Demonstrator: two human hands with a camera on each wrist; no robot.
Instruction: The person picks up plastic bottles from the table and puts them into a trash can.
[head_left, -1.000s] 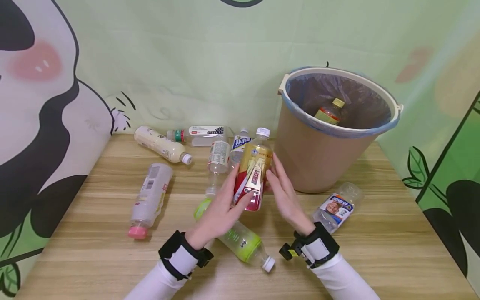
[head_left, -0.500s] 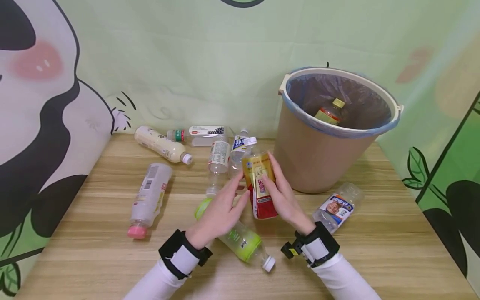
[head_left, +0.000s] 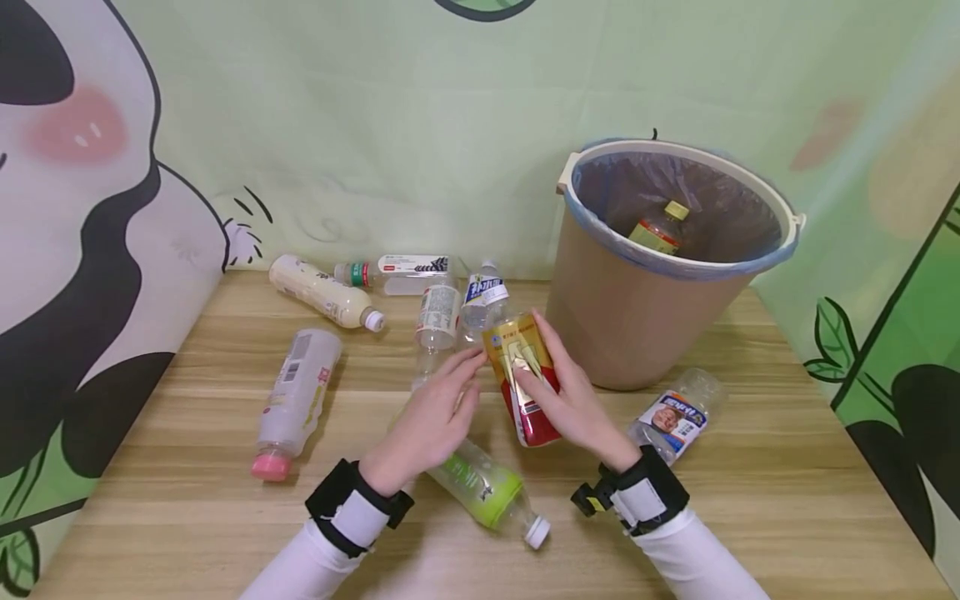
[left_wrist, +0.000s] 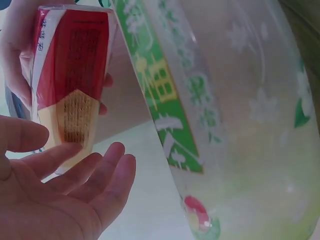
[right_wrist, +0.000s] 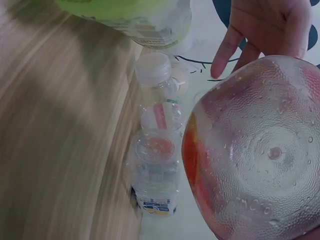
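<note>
A gold-and-red plastic bottle (head_left: 522,379) with a white cap is held above the table, tilted with its cap away from me. My right hand (head_left: 573,400) grips it from the right, thumb across the label. Its clear ribbed base (right_wrist: 275,155) fills much of the right wrist view. Just left of it, my left hand (head_left: 431,421) has loosely bent fingers and holds nothing; in the left wrist view those fingers (left_wrist: 100,175) lie close to the bottle, and I cannot tell whether they touch. Below the left hand lies a green-labelled bottle (head_left: 487,487), partly hidden.
A tan bin (head_left: 630,325) with a blue liner stands at the back right, a yellow-capped bottle (head_left: 660,229) inside. Around lie a pink-capped bottle (head_left: 296,400), a cream bottle (head_left: 322,292), several clear bottles at the back, and a labelled clear bottle (head_left: 678,417) by the bin.
The gold-and-red bottle has tilted and come lower, its cap moving left. My left hand has drawn away from it slightly leftward, while my right thumb has moved across its label.
</note>
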